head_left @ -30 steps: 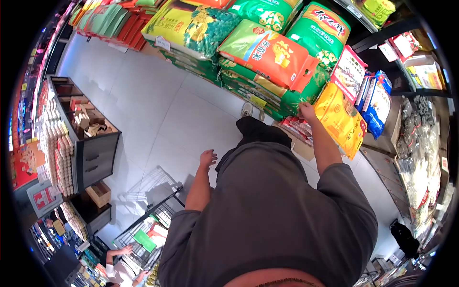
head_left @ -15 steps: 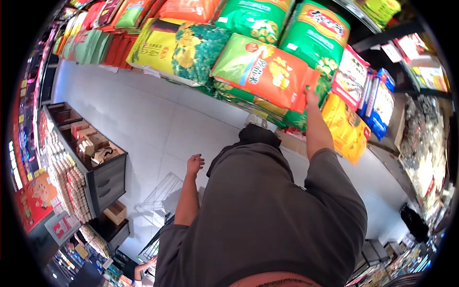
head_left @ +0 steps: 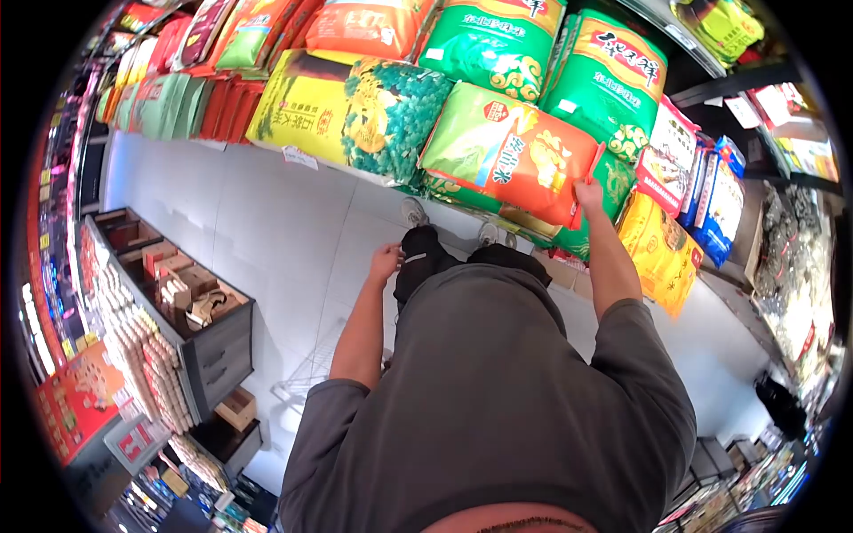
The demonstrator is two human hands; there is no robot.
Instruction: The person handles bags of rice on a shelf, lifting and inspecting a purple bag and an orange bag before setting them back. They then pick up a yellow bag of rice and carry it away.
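My right hand (head_left: 588,196) is closed on the right end of an orange and light-green rice bag (head_left: 506,155). This bag lies flat on other bags at the front of the display. Behind it are green rice bags (head_left: 484,44), and a yellow and teal rice bag (head_left: 306,107) lies to its left. Just below my right forearm's far side sits a yellow bag (head_left: 657,253). Away from the bags, my left hand (head_left: 386,264) hangs over the floor near my leg, its fingers loosely curled, with nothing visible in it.
At the left stands a dark wooden stand (head_left: 218,355) with boxes and compartments, beside stacked eggs (head_left: 147,355). Blue and white bags (head_left: 720,204) stand at the right, near clear-wrapped goods (head_left: 782,266). A wire cart (head_left: 311,382) shows partly behind my left arm.
My left hand has moved forward and right, closer to my leg, and its fingers are less spread. My right hand keeps hold of the rice bag's end. The view has shifted slightly.
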